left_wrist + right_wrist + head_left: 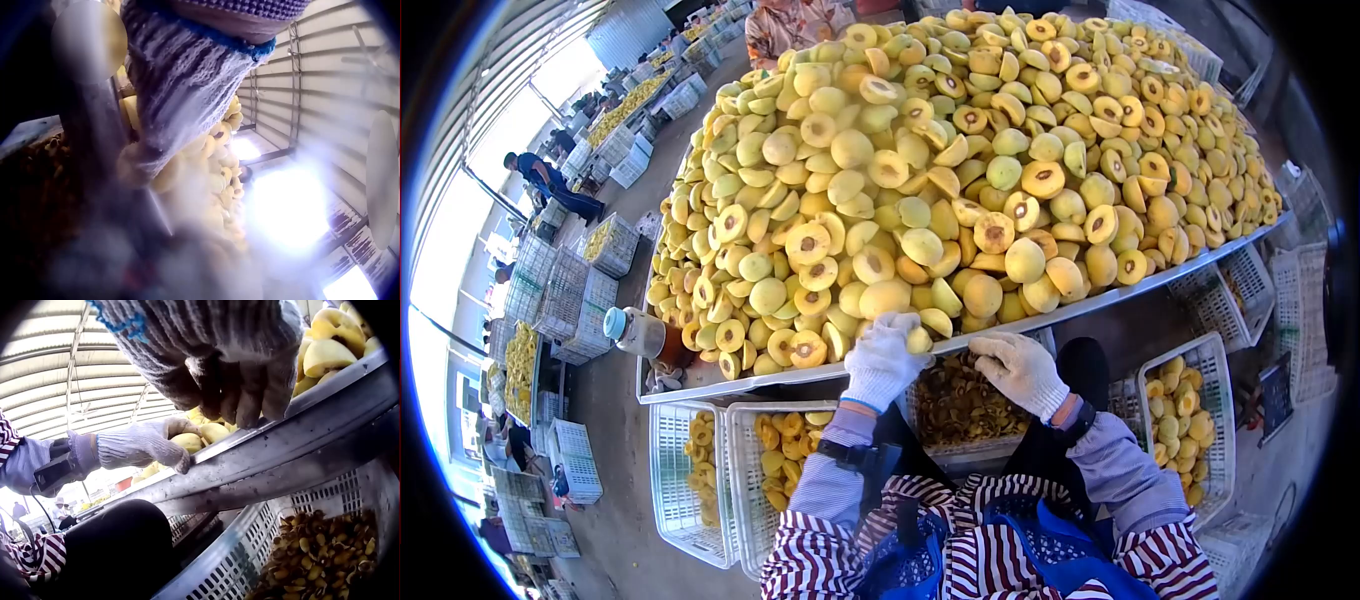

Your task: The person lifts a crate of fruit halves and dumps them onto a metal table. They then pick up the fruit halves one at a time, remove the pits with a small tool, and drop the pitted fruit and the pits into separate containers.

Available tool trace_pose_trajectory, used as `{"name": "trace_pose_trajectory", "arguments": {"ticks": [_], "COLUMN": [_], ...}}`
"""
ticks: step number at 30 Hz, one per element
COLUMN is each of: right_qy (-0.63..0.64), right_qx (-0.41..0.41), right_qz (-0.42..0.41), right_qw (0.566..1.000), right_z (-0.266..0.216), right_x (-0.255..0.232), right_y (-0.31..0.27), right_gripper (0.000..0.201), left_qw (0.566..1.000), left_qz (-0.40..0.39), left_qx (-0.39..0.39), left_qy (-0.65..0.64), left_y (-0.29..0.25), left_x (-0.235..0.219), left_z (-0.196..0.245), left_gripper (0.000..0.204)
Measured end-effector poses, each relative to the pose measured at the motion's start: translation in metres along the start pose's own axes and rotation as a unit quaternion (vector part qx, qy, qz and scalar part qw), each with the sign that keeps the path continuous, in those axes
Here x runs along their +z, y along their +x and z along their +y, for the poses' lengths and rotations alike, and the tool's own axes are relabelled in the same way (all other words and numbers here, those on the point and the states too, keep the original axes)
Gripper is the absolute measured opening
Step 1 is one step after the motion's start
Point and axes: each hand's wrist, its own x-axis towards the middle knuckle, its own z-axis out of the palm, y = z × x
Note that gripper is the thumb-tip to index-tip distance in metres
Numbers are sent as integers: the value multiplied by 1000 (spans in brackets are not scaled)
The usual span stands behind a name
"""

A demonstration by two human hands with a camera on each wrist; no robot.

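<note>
In the head view, the white-gloved left hand [882, 362] pinches a yellow fruit half [919, 340] at the tray's near rim. The right wrist view shows this left hand [137, 446] with its thumb beside the fruit half [187, 442]. Seen close in the left wrist view, the glove [181, 87] narrows to blurred fingertips at a pale fruit piece [167, 175]. The gloved right hand [1022, 375] is just right of it, over the near rim; no object shows in its loosely bent fingers [250, 394]. Halved fruits [850, 200] are heaped on the metal tray [1090, 288].
Below the rim, between the knees, a crate holds brown scraps [965, 400]. Fruit-filled crates stand at left [735, 480] and right [1225, 430]. A jar with a blue lid [640, 335] lies at the tray's left corner. Another person [795, 28] is across the heap.
</note>
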Motion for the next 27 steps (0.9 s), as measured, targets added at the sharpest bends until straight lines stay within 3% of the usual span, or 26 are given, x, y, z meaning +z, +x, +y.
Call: {"name": "trace_pose_trajectory", "arguments": {"ticks": [3,4,6,8,10,11,14,15,16,17,18,19,20,21,23,24,27], "right_qy": [-7,-19,-42,-43,-50,-56,-60,-53,-41,-45,-55,-67,-80,-95,-76,-72,-81], "right_qx": [2,7,18,14,16,18,9,-6,2,-9,-12,-15,-19,-22,-34,-30,-42], "right_qz": [-1,5,10,25,24,16,21,24,25,40,39,41,44,49,49,41,49], "right_qw": [1000,1000,999,999,998,998,998,998,999,998,998,997,996,994,995,996,995], "right_z": [3,5,7,9,13,17,22,20,17,19,18,16,15,15,17,16,16], "right_x": [0,2,6,13,15,16,12,12,11,16,19,20,21,22,24,23,26], "right_y": [8,11,14,17,17,19,17,19,22,24,28,32,34,36,38,37,37], "right_gripper": [21,21,21,20,19,19,19,19,20,19,19,18,19,19,19,19,19], "left_qw": [984,981,961,950,988,987,960,952,961,990,977,970,958,975,978,985,979], "left_qz": [-14,14,66,251,137,79,195,230,183,88,88,87,163,110,63,-15,79], "left_qx": [-122,-138,-133,-22,69,115,197,204,199,108,191,214,218,170,167,142,188], "left_qy": [-129,-137,-234,-187,-8,82,38,20,-64,9,44,81,91,91,107,92,28], "left_y": [10,20,52,95,135,146,124,112,94,73,64,54,50,45,47,47,40], "left_x": [-9,-12,-27,-25,-5,2,-15,-19,-21,-19,6,21,32,26,30,15,16], "left_z": [4,5,17,28,22,19,21,12,8,17,2,-1,1,9,5,9,-1], "left_gripper": [55,62,71,72,70,68,58,56,39,29,15,14,16,18,21,25,34]}}
